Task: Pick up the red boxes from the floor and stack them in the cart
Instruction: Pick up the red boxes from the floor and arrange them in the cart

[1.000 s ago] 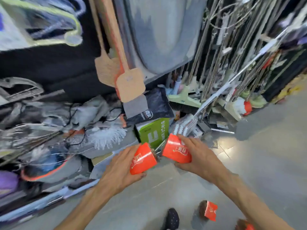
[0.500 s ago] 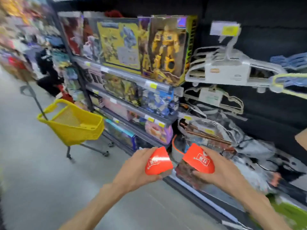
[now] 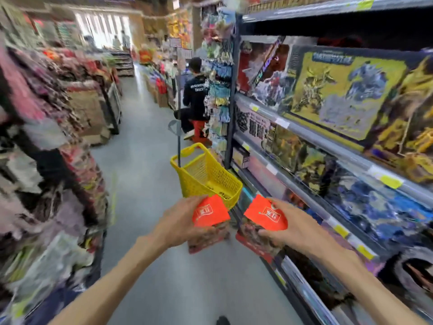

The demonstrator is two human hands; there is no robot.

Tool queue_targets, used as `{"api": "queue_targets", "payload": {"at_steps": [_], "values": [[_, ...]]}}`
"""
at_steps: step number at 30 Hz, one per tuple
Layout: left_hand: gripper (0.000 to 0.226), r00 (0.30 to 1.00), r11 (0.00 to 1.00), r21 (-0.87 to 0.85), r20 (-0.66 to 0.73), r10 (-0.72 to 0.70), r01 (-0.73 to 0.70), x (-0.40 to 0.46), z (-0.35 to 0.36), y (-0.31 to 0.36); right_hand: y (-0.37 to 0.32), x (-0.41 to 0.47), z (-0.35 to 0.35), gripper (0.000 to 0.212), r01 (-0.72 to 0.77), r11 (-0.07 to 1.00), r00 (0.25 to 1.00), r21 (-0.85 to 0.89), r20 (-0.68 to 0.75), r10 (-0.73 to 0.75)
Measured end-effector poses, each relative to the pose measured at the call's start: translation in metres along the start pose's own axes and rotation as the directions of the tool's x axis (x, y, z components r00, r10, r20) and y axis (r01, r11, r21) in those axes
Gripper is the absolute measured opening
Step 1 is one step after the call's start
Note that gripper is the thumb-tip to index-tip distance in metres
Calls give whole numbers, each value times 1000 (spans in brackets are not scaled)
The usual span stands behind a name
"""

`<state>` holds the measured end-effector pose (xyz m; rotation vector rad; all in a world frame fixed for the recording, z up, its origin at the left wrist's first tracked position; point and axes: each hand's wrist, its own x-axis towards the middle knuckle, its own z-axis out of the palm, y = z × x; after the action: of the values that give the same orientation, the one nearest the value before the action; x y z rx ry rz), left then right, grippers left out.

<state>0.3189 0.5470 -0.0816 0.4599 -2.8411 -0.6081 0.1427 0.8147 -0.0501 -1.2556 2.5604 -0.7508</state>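
Head view: two red boxes [image 3: 210, 211] (one per hand)

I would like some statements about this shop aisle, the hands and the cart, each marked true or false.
1. Each hand holds one red box. True: the left hand grips one red box and the right hand grips another red box.
2. The yellow cart stands on the floor ahead of the hands. True.
3. The cart is already full of red boxes. False: no red box shows inside it.
4. The toy shelves are on the left side. False: they are on the right.
5. Nobody else is in the aisle. False: a person in black sits beyond the cart.
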Motion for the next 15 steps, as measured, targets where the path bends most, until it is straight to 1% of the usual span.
{"api": "queue_targets", "payload": {"at_steps": [5,9,11,13,15], "values": [[114,999,999,22,-8,-34,34,114,-20,-71,2,153,7,86,66,997,995,33,71,-68],[111,998,998,38,8,-57,57,203,-28,-120,8,265,4,74,93,995,991,33,96,-96],[102,997,997,34,8,-71,71,242,-32,-141,15,316,6,83,86,996,990,-3,116,-86],[99,997,996,34,12,-82,81,278,-36,-160,21,363,8,94,65,998,993,-26,105,-62],[100,997,995,57,25,-80,78,317,-39,-179,26,407,10,94,59,998,992,-33,109,-55]]}}
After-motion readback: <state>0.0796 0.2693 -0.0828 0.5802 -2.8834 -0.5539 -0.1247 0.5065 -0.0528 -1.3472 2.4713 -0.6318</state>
